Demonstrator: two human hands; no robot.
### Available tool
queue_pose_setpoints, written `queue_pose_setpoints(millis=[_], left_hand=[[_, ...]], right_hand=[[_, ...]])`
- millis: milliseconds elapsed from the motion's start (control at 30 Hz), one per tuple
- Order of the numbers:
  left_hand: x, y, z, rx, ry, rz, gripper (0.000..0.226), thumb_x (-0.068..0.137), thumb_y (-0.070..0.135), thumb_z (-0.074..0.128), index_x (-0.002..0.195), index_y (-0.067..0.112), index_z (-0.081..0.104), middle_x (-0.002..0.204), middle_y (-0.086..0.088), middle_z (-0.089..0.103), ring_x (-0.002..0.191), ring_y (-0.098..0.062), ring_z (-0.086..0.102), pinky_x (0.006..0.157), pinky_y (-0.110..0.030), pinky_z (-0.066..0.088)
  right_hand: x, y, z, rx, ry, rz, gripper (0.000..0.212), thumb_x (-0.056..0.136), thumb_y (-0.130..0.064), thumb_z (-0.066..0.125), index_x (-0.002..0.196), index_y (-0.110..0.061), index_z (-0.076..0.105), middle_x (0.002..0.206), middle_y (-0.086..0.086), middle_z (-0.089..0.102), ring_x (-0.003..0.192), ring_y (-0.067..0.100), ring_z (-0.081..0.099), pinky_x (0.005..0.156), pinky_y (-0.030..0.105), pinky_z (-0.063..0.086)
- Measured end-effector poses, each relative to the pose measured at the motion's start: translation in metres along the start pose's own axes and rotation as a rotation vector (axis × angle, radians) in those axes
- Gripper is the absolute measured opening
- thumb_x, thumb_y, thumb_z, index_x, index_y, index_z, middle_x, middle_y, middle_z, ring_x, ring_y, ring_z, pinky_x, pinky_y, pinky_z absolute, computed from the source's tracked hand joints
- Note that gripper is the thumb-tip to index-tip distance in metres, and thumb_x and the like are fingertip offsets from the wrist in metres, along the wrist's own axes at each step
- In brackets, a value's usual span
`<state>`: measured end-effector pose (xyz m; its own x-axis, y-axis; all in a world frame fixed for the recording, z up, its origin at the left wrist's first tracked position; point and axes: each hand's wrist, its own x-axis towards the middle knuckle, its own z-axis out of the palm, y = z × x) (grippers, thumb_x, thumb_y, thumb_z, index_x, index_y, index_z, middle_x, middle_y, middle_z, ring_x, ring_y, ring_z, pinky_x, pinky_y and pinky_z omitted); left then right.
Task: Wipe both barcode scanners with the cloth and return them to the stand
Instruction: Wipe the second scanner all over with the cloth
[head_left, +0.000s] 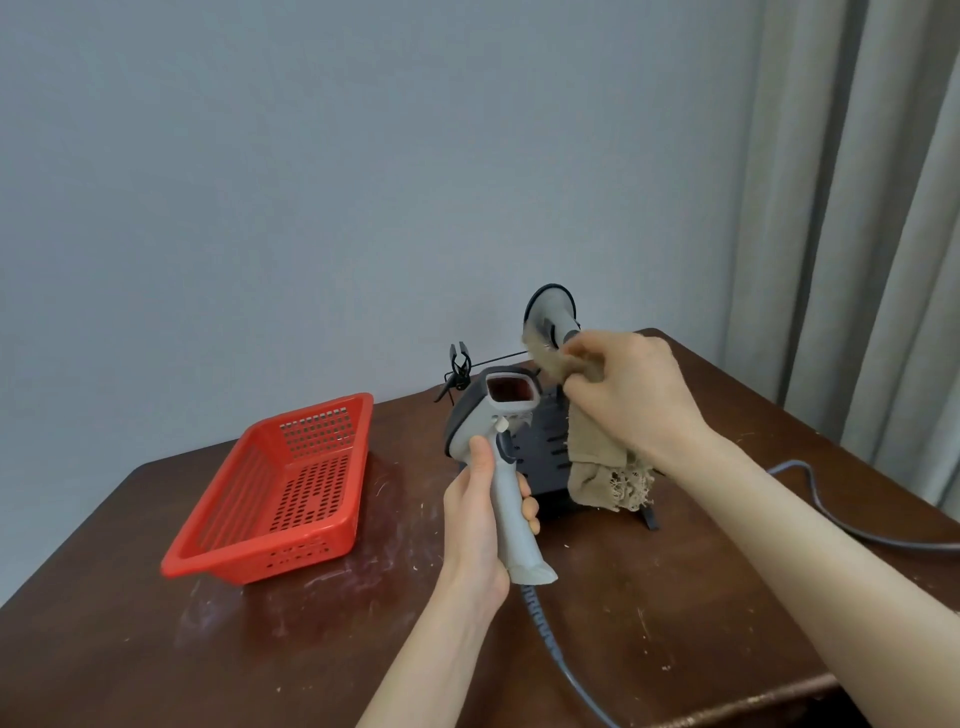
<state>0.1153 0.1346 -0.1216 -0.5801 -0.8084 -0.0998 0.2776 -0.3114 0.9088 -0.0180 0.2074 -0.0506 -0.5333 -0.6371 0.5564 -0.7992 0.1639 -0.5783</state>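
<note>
My left hand (475, 512) grips the handle of a grey barcode scanner (501, 415), held upright above the table with its red scan window facing me. My right hand (631, 395) holds a bunched beige cloth (597, 467) just right of the scanner's head; the cloth's frayed end hangs down. Behind them stands the black slotted stand (545, 457). A second scanner (553, 314) sits at the stand's top, its round dark-rimmed head turned toward the wall, partly hidden by my right hand and the cloth.
A red perforated plastic basket (275, 493) lies on the left of the dark wooden table (311, 649). Grey cables (561, 654) run from the scanners off the table's front and right. Small black clips (458, 366) sit behind the stand. Curtains hang at right.
</note>
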Motion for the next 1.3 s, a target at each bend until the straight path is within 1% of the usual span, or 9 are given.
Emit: queue_pose_setpoints(millis=[167, 333, 600, 733, 833, 933, 1067, 1133, 1300], left_hand=[[0.000, 0.001, 0.000, 0.030, 0.013, 0.013, 0.049, 0.078, 0.054, 0.056, 0.081, 0.005, 0.056, 0.055, -0.005, 0.052, 0.041, -0.015, 0.047, 0.041, -0.025, 0.041], [-0.002, 0.001, 0.005, 0.025, 0.008, 0.027, 0.048, 0.078, 0.053, 0.057, 0.083, 0.005, 0.056, 0.055, -0.006, 0.052, 0.042, -0.016, 0.047, 0.041, -0.024, 0.042], [-0.002, -0.001, 0.001, 0.092, 0.022, 0.078, 0.050, 0.077, 0.052, 0.057, 0.085, 0.003, 0.055, 0.056, -0.006, 0.052, 0.044, -0.016, 0.047, 0.041, -0.025, 0.041], [-0.002, -0.001, 0.003, 0.086, 0.045, 0.076, 0.051, 0.076, 0.054, 0.057, 0.084, 0.003, 0.055, 0.057, -0.005, 0.053, 0.045, -0.015, 0.048, 0.042, -0.024, 0.041], [-0.005, -0.003, 0.006, 0.104, 0.049, 0.074, 0.052, 0.079, 0.054, 0.057, 0.087, 0.003, 0.059, 0.059, -0.007, 0.055, 0.047, -0.017, 0.050, 0.044, -0.026, 0.043], [-0.006, -0.004, 0.006, 0.111, 0.062, 0.072, 0.050, 0.082, 0.051, 0.057, 0.091, 0.002, 0.059, 0.057, -0.005, 0.054, 0.045, -0.016, 0.050, 0.043, -0.025, 0.043], [-0.006, -0.004, 0.003, 0.121, 0.065, 0.086, 0.052, 0.077, 0.053, 0.057, 0.090, 0.002, 0.056, 0.056, -0.005, 0.054, 0.045, -0.016, 0.050, 0.042, -0.025, 0.042], [-0.007, -0.004, 0.004, 0.127, 0.076, 0.089, 0.052, 0.079, 0.053, 0.057, 0.091, 0.002, 0.057, 0.056, -0.005, 0.055, 0.046, -0.017, 0.050, 0.044, -0.026, 0.043], [-0.009, -0.003, 0.003, 0.135, 0.091, 0.103, 0.047, 0.084, 0.048, 0.057, 0.094, 0.002, 0.058, 0.057, -0.004, 0.055, 0.047, -0.017, 0.051, 0.045, -0.027, 0.044]], right_hand=[[-0.003, -0.013, 0.000, 0.192, -0.026, -0.077, 0.018, 0.079, -0.009, 0.065, 0.086, -0.024, 0.073, 0.067, -0.020, 0.058, 0.064, -0.001, 0.051, 0.063, 0.015, 0.039], [-0.005, -0.017, 0.013, 0.209, -0.078, -0.130, 0.026, 0.079, -0.006, 0.060, 0.085, -0.027, 0.075, 0.086, -0.007, 0.067, 0.083, 0.013, 0.061, 0.077, 0.039, 0.051], [-0.002, -0.008, 0.003, -0.188, -0.140, -0.094, 0.028, 0.083, -0.011, 0.051, 0.091, -0.028, 0.072, 0.087, -0.005, 0.057, 0.087, 0.025, 0.058, 0.063, 0.028, 0.036], [-0.007, -0.010, 0.002, 0.018, 0.047, -0.012, 0.020, 0.081, -0.014, 0.058, 0.092, -0.025, 0.070, 0.070, -0.014, 0.058, 0.075, 0.018, 0.058, 0.064, 0.026, 0.038], [-0.014, -0.014, 0.013, 0.124, -0.004, -0.126, 0.018, 0.080, -0.013, 0.061, 0.090, -0.023, 0.072, 0.075, -0.007, 0.065, 0.075, 0.019, 0.060, 0.069, 0.034, 0.048], [-0.009, -0.004, 0.014, 0.006, -0.019, -0.016, 0.023, 0.082, -0.012, 0.057, 0.093, -0.023, 0.074, 0.081, -0.002, 0.066, 0.081, 0.024, 0.061, 0.072, 0.035, 0.048], [-0.009, -0.006, 0.014, 0.135, 0.054, 0.029, 0.012, 0.081, -0.018, 0.060, 0.073, -0.018, 0.068, 0.056, 0.000, 0.056, 0.061, 0.021, 0.054, 0.057, 0.030, 0.044], [-0.013, -0.013, 0.018, 0.205, -0.005, 0.006, 0.013, 0.081, -0.017, 0.060, 0.077, -0.023, 0.071, 0.061, -0.001, 0.060, 0.062, 0.018, 0.055, 0.059, 0.030, 0.047], [-0.008, 0.000, 0.012, -0.092, -0.006, 0.038, 0.021, 0.083, -0.016, 0.053, 0.091, -0.022, 0.071, 0.079, 0.004, 0.066, 0.076, 0.030, 0.059, 0.064, 0.034, 0.047]])
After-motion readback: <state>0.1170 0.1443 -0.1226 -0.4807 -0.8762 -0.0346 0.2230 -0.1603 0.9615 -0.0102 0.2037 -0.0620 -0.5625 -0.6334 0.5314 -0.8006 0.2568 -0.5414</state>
